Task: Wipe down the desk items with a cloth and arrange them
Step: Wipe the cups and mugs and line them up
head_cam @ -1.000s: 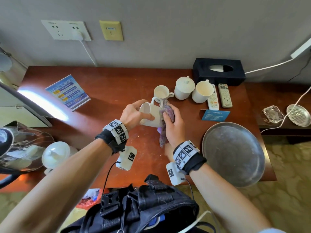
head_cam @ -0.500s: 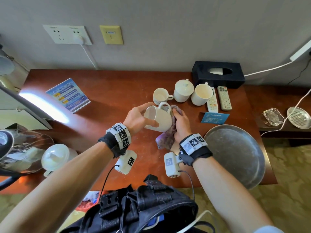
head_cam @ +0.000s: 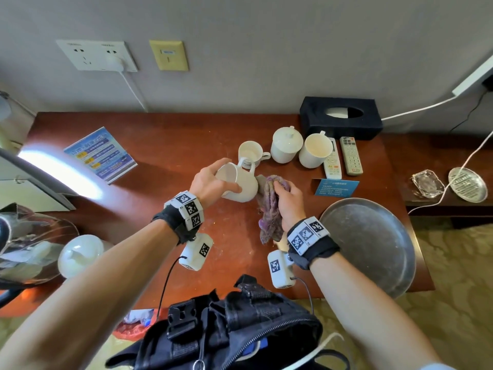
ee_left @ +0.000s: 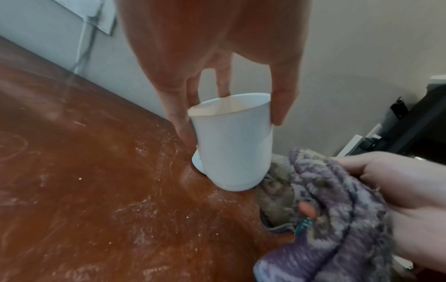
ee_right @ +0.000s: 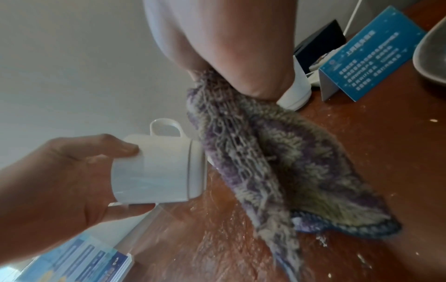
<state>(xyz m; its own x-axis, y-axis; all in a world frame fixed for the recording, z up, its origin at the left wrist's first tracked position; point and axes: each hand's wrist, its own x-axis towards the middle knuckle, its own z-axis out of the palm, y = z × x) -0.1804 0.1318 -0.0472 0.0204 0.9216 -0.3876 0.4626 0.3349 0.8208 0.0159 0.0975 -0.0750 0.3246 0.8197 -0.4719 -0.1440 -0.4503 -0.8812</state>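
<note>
My left hand (head_cam: pixel 213 180) grips a white mug (head_cam: pixel 238 181) by its rim, tipped on its side above the desk, handle up and mouth toward me. In the left wrist view the mug (ee_left: pixel 233 141) hangs between thumb and fingers. My right hand (head_cam: pixel 286 198) holds a bunched purple cloth (head_cam: pixel 269 209) against the mug's base. The right wrist view has the cloth (ee_right: pixel 260 162) pressed on the base of the mug (ee_right: pixel 156 169), its tail draping onto the dusty wood.
Behind stand a small cup (head_cam: pixel 250 153), a lidded cup (head_cam: pixel 286 145) and another mug (head_cam: pixel 316 150), then two remotes (head_cam: pixel 350 156) and a black tissue box (head_cam: pixel 341 117). A blue card (head_cam: pixel 336 187) and a metal tray (head_cam: pixel 370 244) lie right. A leaflet stand (head_cam: pixel 100 154) is left.
The mug has turned in my left hand, its mouth now toward me. My right hand with the cloth has shifted from the mug's side and underside to its base.
</note>
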